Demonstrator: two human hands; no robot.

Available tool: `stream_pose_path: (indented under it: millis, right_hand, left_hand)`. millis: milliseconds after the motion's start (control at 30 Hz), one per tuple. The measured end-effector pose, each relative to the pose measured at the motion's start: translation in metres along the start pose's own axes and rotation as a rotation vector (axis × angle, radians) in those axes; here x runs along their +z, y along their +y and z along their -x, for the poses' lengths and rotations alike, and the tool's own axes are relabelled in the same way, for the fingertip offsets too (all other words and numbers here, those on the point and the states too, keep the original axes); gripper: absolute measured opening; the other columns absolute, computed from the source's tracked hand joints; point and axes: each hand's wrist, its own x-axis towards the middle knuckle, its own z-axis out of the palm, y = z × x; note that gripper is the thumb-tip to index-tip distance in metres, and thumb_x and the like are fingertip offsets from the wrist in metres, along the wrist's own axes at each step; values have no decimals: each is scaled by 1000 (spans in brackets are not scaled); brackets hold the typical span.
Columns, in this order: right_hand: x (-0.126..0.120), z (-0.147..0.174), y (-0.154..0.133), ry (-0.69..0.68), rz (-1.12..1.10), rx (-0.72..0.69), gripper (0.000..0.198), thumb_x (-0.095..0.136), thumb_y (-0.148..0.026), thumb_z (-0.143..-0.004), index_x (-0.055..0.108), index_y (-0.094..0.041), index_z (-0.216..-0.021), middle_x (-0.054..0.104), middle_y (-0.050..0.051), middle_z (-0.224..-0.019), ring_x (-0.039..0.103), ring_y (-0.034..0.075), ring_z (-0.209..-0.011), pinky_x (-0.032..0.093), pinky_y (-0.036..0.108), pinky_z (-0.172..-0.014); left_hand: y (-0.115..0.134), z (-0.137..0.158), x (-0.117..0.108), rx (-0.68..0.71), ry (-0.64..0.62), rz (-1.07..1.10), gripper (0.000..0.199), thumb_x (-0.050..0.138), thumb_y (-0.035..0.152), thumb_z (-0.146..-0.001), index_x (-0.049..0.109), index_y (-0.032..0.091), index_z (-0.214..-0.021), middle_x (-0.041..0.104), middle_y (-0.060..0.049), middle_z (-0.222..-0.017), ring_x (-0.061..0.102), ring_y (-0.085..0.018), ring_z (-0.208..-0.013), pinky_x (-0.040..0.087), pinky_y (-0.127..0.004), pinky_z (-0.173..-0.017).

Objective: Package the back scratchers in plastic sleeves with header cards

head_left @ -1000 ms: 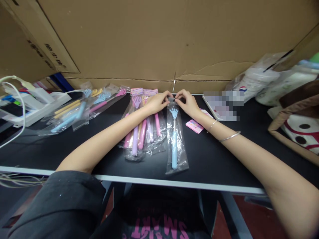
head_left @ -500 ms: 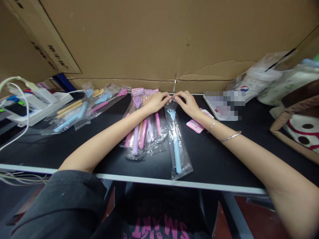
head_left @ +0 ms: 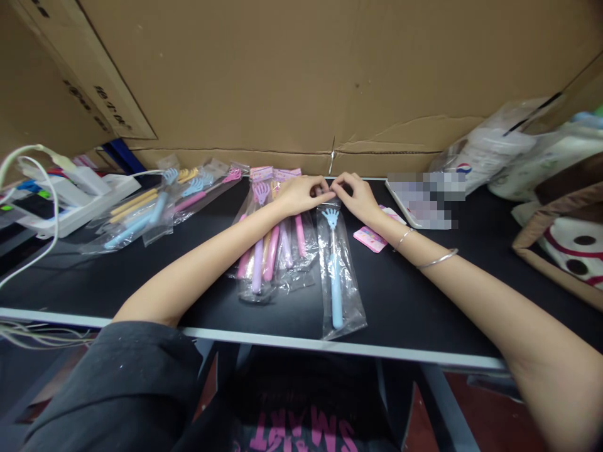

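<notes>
A light-blue back scratcher [head_left: 336, 282], its claw end away from me, lies inside a clear plastic bag [head_left: 351, 311] on the black table. My left hand [head_left: 304, 193] and my right hand [head_left: 357, 196] meet at the bag's far end. Thumb and fingers of each are pinched together on the bag's top edge. Left of it, partly under my left forearm, are several bagged back scratchers [head_left: 270, 251] in pink and purple with pink header cards. Beside my right wrist sit small pink cards [head_left: 370, 238].
More bagged back scratchers [head_left: 136, 220] lie at the left, near a white power strip [head_left: 94, 201] with cables. On the right are a partly blurred phone-like object [head_left: 414, 213], a lidded cup [head_left: 492, 154] in plastic and a bag [head_left: 570, 245]. A cardboard wall [head_left: 264, 81] closes the back.
My fingers have shifted slightly along the bag's top edge, pinching close together. The bag's upper end and the scratcher's head have moved a little to the right.
</notes>
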Motion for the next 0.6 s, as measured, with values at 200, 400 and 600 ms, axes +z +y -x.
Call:
stream_pose_path:
  millis: [200,400,600]
  right_hand:
    - [0,1,-3,-6,41,31,16,52,-35,-93,63,-23,-88,68,5,-86,61,24,-88,46,39,-87]
    - [-28,-11,-26,-237,371,12,21,52,-35,-93,69,-22,-93,71,7,-85,63,24,-84,43,36,-78]
    - [-75,-33,-22,-571,565,119,23,68,-44,-85,73,-27,-101,76,4,-89,67,25,-83,44,35,-71]
  left_hand:
    - [-9,-5,4,84,-26,-65,18,57,30,-90,68,18,-96,75,-5,-93,64,-17,-82,42,-27,-75]
    - [-10,-6,4,60,-38,-52,20,55,31,-92,69,18,-97,75,-5,-92,64,-17,-81,41,-27,-74]
    - [-9,-6,4,24,-47,-83,21,56,32,-94,70,17,-98,75,-5,-91,63,-17,-79,39,-27,-71]
